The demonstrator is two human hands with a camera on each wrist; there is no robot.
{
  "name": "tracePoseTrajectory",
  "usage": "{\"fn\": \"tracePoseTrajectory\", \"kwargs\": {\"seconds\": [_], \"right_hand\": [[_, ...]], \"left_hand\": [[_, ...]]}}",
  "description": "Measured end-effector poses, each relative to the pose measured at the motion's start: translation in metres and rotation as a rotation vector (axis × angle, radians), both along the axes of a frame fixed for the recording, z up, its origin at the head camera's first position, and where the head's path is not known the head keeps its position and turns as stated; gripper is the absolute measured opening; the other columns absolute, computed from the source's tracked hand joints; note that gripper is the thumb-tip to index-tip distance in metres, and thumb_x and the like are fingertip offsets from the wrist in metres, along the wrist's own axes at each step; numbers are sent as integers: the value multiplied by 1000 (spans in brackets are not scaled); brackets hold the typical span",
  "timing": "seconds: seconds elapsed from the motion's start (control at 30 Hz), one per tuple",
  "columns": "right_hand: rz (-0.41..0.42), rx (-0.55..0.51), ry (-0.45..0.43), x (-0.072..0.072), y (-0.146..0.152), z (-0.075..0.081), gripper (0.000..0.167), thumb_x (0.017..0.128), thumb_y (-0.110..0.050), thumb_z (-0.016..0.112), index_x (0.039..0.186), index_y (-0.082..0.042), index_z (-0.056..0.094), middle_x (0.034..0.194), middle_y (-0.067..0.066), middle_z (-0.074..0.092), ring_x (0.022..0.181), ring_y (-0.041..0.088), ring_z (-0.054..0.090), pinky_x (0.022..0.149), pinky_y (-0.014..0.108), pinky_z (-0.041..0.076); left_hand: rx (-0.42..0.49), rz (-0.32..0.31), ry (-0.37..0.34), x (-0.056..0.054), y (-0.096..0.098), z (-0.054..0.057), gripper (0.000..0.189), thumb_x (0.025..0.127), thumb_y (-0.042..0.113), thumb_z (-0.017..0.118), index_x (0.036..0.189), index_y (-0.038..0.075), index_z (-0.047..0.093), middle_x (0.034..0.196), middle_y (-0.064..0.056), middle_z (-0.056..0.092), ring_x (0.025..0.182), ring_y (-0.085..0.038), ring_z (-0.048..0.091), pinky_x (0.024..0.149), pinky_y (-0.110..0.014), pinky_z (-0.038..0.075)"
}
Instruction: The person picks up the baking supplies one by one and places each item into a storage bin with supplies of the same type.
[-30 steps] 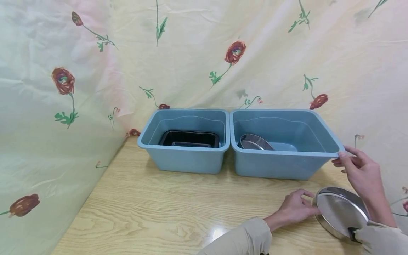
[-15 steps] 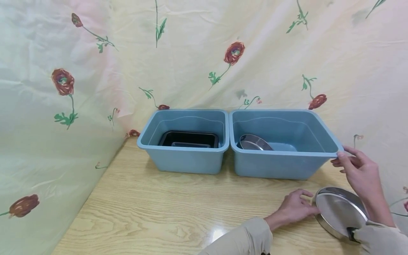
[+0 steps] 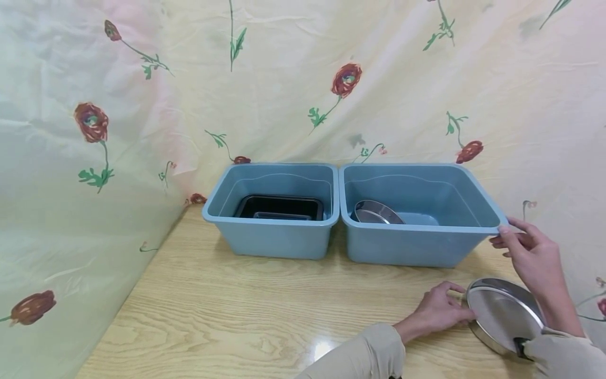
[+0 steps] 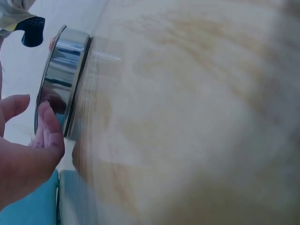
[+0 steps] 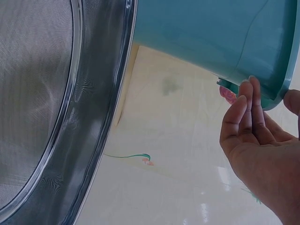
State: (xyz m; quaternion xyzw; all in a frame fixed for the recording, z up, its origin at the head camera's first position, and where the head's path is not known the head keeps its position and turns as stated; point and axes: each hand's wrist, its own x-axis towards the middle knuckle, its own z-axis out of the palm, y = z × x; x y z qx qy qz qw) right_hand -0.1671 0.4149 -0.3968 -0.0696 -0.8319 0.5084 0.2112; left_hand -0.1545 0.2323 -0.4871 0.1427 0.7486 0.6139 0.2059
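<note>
A round metal sieve (image 3: 504, 318) with a fine mesh (image 5: 33, 93) rests on the wooden table at the right. My left hand (image 3: 437, 310) is at its left side, with loosely bent fingers close to the shiny wall (image 4: 63, 65) and the thumb apart from them. Whether the fingertips press the wall is hard to tell. Farther back, my right hand (image 3: 539, 252) pinches the front right corner of the right blue plastic bin (image 3: 402, 245), with the thumb on the rim and the fingers under it. A round shiny metal piece (image 3: 376, 212) leans inside that bin.
Beside it stands a second blue bin (image 3: 274, 237) holding black rectangular pans (image 3: 284, 204). Both bins are at the back of the wooden table (image 3: 246, 310). A flowered cloth (image 3: 284, 84) hangs behind and along the left. A small black piece (image 3: 521, 347) shows near the right sleeve.
</note>
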Motion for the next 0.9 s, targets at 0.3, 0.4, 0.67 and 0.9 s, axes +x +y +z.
{"fn": "tracePoseTrajectory", "kwargs": {"seconds": [0.3, 0.4, 0.67, 0.9], "right_hand": [[14, -9, 8, 1, 2, 1, 32, 107, -24, 60, 139, -23, 60, 86, -23, 70, 76, -7, 66, 63, 13, 49], [17, -13, 4, 1, 1, 1, 32, 107, -24, 60, 138, -23, 60, 86, -23, 71, 77, -7, 66, 63, 13, 48], [17, -12, 23, 0, 2, -1, 32, 107, -23, 60, 139, -22, 61, 86, -24, 70, 76, -7, 66, 63, 13, 49], [26, -14, 43, 0, 3, -1, 29, 106, -22, 61, 135, -25, 62, 85, -23, 71, 75, -6, 67, 62, 13, 49]], "left_hand": [[26, -21, -13, 0, 0, 0, 35, 86, 6, 83, 113, 21, 68, 63, 7, 64, 49, 0, 58, 56, -17, 48], [27, -26, -12, 0, 1, 0, 35, 86, 5, 83, 114, 21, 69, 63, 7, 64, 50, 0, 58, 55, -18, 48], [-18, -42, 28, -1, 3, -1, 41, 87, 6, 84, 122, 21, 68, 65, 9, 63, 50, 2, 58, 55, -17, 48], [-17, -61, 29, -1, 3, -1, 41, 88, 5, 82, 124, 20, 67, 65, 8, 65, 50, 1, 58, 55, -17, 48]]}}
